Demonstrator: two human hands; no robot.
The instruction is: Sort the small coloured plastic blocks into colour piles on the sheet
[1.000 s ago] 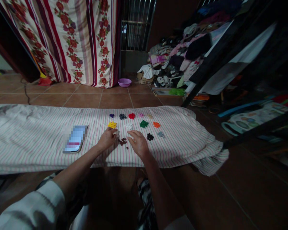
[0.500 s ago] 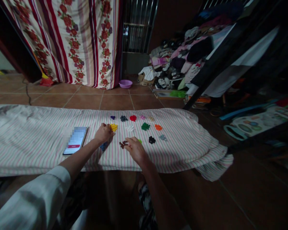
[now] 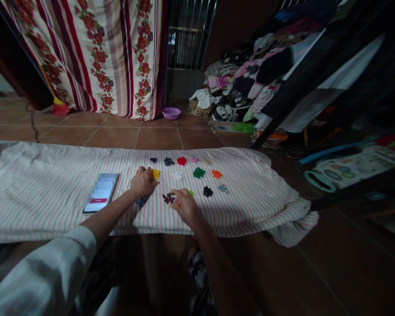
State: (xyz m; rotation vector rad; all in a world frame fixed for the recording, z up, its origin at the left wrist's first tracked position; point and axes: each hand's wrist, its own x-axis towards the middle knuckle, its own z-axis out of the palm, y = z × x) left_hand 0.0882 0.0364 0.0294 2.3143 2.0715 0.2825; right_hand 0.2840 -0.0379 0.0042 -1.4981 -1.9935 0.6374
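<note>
Small coloured pieces lie in separate little piles on a striped cloth (image 3: 243, 210). My left hand (image 3: 141, 181) is over the near-left side of the yellow pieces (image 3: 156, 174), thumb apart from the curled fingers; no held piece shows. A blue pile (image 3: 141, 201) is partly hidden under that wrist. My right hand (image 3: 186, 207) is at the right edge of the brown pieces (image 3: 167, 198), its thumb and fingertips drawn together in a pinch. What is between them is too small to make out. Lime-green pieces (image 3: 191, 193) peek out behind this hand.
Other piles are white (image 3: 177, 175), green (image 3: 199, 173), black (image 3: 207, 191), orange (image 3: 216, 174), grey (image 3: 223, 188), red (image 3: 181, 161) and dark blue (image 3: 153, 160). A phone (image 3: 101, 193) lies left of my left arm. Beyond are a purple basin (image 3: 171, 113) and heaped clothes (image 3: 243, 83).
The view has shifted slightly. Both hands stay by the same piles, with the right fingertips still at the brown pieces and only small finger movements.
</note>
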